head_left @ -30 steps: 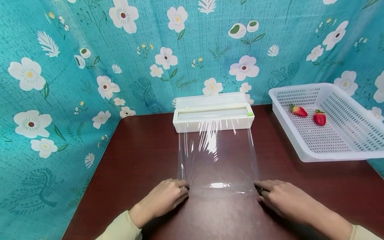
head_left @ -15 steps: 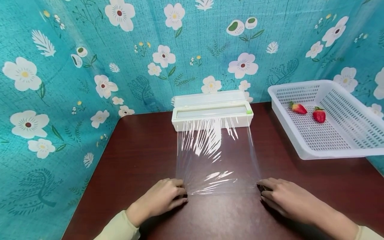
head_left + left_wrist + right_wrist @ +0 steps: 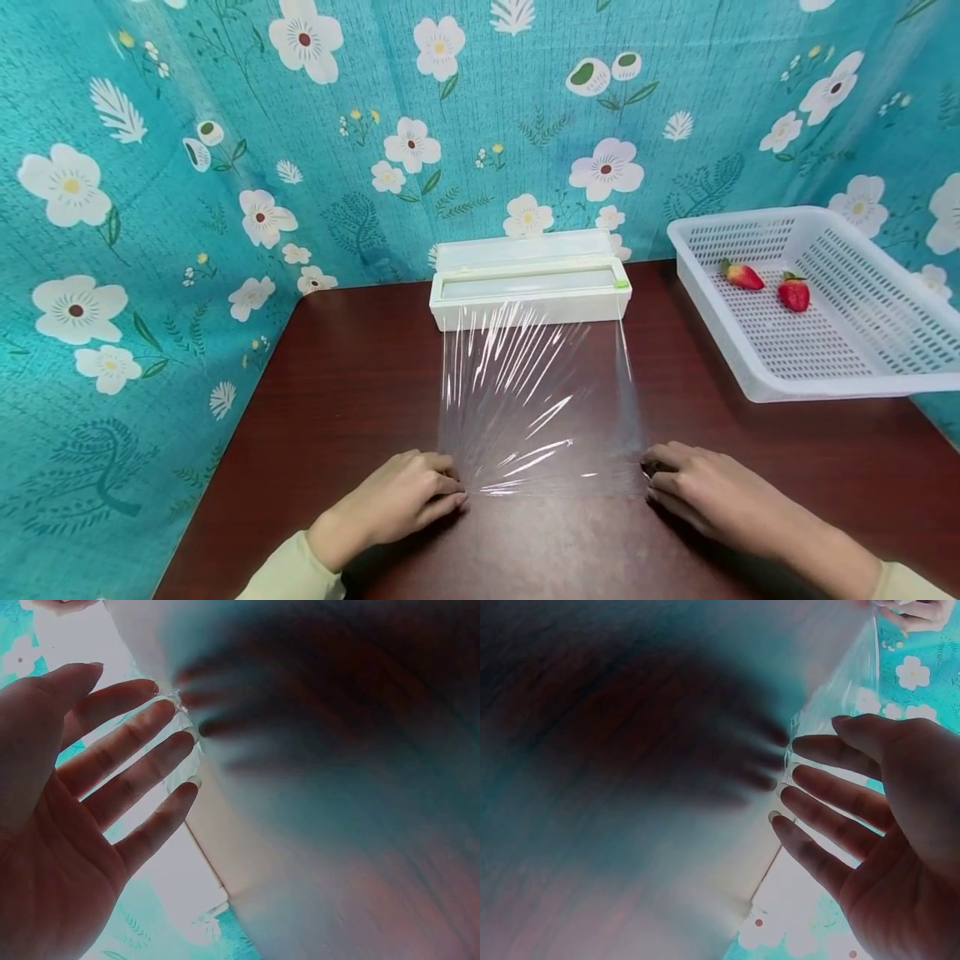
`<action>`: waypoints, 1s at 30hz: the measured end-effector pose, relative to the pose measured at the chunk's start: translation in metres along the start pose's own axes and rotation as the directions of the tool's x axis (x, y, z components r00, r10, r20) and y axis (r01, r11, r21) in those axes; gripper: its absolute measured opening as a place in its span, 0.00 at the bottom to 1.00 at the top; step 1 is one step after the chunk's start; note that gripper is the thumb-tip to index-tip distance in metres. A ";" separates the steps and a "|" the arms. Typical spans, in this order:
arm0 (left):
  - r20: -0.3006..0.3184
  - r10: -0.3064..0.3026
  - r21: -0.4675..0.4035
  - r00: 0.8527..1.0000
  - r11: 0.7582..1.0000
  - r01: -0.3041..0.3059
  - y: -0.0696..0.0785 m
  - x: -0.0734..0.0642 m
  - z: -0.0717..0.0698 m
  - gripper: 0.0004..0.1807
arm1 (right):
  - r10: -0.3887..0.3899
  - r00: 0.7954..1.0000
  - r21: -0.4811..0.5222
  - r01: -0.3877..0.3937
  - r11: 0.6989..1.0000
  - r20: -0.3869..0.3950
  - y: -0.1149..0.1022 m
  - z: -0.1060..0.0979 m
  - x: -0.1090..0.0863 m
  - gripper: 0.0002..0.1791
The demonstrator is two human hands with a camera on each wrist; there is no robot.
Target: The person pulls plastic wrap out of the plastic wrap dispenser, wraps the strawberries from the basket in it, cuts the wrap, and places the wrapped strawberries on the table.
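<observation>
A sheet of clear cling film (image 3: pixel 540 400) stretches from a white cling film box (image 3: pixel 525 312) toward the near side of the table. My left hand (image 3: pixel 405 496) is at the film's near left corner. In the left wrist view its fingers (image 3: pixel 124 742) are straight, their tips against the tabletop and film edge, thumb apart. My right hand (image 3: pixel 712 500) is at the near right corner. The right wrist view shows extended fingers (image 3: pixel 832 814) with tips down on the film's edge. The box's lid (image 3: pixel 525 247) is raised, and a green piece (image 3: pixel 621 284) sits at its right end.
A white perforated plastic basket (image 3: pixel 780 387) stands on the right, holding two strawberries (image 3: pixel 793 293). The table (image 3: pixel 337 400) is dark reddish brown. A teal floral curtain (image 3: pixel 322 167) hangs behind and along the left side.
My left hand has shifted slightly left and nearer. The right hand has hardly moved. The film's creases have changed, now fanning diagonally, and its near edge lies a little closer.
</observation>
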State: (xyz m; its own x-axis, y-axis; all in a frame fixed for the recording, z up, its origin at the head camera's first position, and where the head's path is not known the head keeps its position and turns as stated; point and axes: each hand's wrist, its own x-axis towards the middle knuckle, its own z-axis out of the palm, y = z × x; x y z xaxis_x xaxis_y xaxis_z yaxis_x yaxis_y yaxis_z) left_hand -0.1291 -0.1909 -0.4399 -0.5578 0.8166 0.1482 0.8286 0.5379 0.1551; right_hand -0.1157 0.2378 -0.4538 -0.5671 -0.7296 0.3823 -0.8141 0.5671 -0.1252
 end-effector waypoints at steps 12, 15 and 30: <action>-0.029 -0.016 0.032 0.999 0.999 0.017 0.002 -0.007 -0.001 0.06 | 0.015 1.000 -0.049 -0.014 0.999 0.009 -0.001 0.000 0.002 0.13; -0.030 -0.027 0.058 0.999 0.998 0.029 0.001 -0.005 0.000 0.04 | 0.021 0.999 -0.090 -0.017 0.996 0.041 -0.002 0.001 0.003 0.16; -0.027 -0.093 0.083 0.995 0.992 0.095 -0.005 0.013 0.008 0.04 | 0.104 0.994 -0.192 -0.101 0.976 0.008 0.004 0.007 0.006 0.13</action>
State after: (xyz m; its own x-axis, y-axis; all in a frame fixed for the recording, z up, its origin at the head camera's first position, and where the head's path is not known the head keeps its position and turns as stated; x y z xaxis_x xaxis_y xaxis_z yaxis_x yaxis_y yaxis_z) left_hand -0.1400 -0.1814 -0.4463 -0.6339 0.7568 0.1592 0.7726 0.6288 0.0873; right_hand -0.1232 0.2334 -0.4585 -0.6500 -0.6693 0.3599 -0.7132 0.7008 0.0151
